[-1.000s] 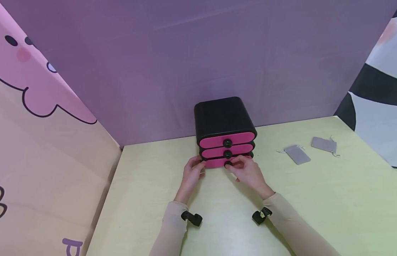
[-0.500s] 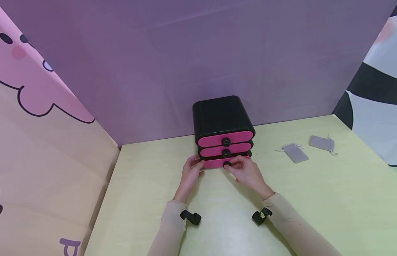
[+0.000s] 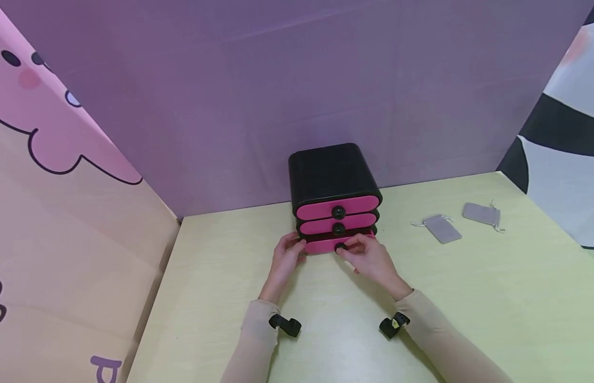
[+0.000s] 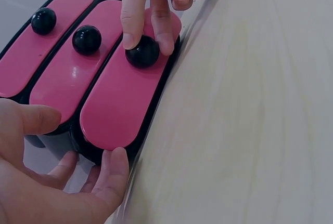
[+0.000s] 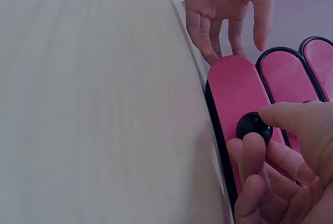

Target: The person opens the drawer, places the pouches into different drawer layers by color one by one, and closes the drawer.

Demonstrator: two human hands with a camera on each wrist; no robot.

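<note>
A black drawer cabinet (image 3: 332, 173) with three pink drawer fronts stands against the purple backdrop. Thumb and fingers of my right hand (image 3: 371, 260) pinch the round black knob (image 4: 142, 52) on the bottom drawer (image 3: 320, 246). That drawer sticks out a little, and a dark gap shows above its front in the head view. At the cabinet's left side, my left hand (image 3: 285, 260) touches the end of the bottom drawer with its fingertips, the thumb held apart from them. Above, the middle drawer (image 4: 73, 81) and the top drawer (image 3: 316, 211) sit flush.
Two small grey drawstring pouches, one nearer (image 3: 443, 230) and one farther (image 3: 481, 214), lie on the pale wooden table (image 3: 220, 298) right of the cabinet. Cloth backdrops rise behind it and on both sides. A black camera is strapped to each wrist.
The bottom drawer has come slightly forward, its gap widening, with my right hand on its knob. My left hand stays at the cabinet's left side.
</note>
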